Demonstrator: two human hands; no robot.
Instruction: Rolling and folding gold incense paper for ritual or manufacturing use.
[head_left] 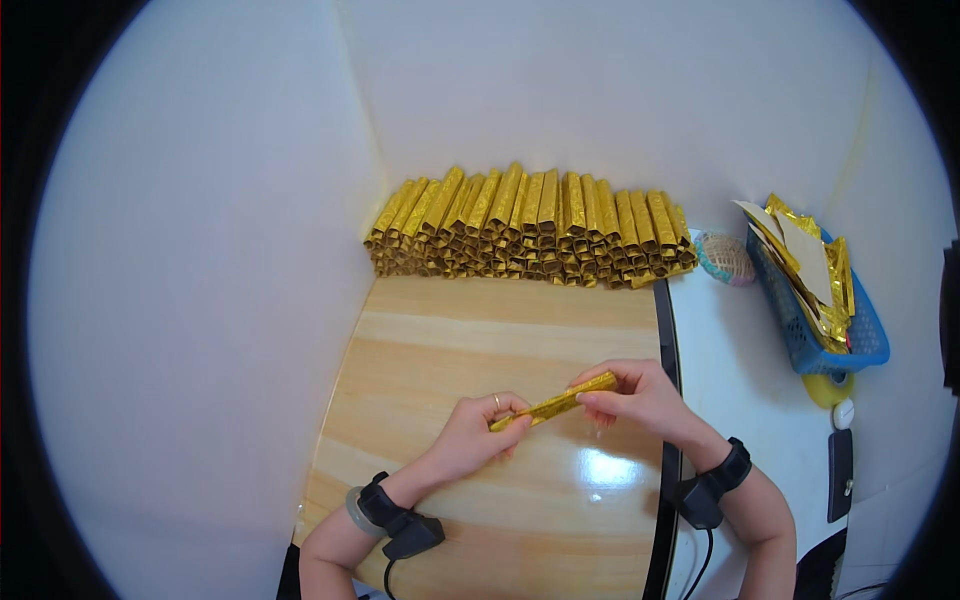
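Observation:
Between my two hands, above the wooden table [450, 340], is a narrow gold foil paper tube [555, 404], tilted up to the right. My left hand [482, 430] pinches its lower left end, with a ring on one finger. Fingers of my right hand [632, 396] close on its upper right end. Farther back, a wide stack of similar gold paper tubes [540, 205] lies against the wall, several layers high, their hollow ends toward me.
On the white surface at right stands a blue plastic basket [870, 345] with gold foil sheets [840, 285] and pale card. A small woven basket [725, 258] lies beside the stack. Near the right edge are a yellow roll [825, 390], a round white object [844, 413] and a black flat object [840, 475].

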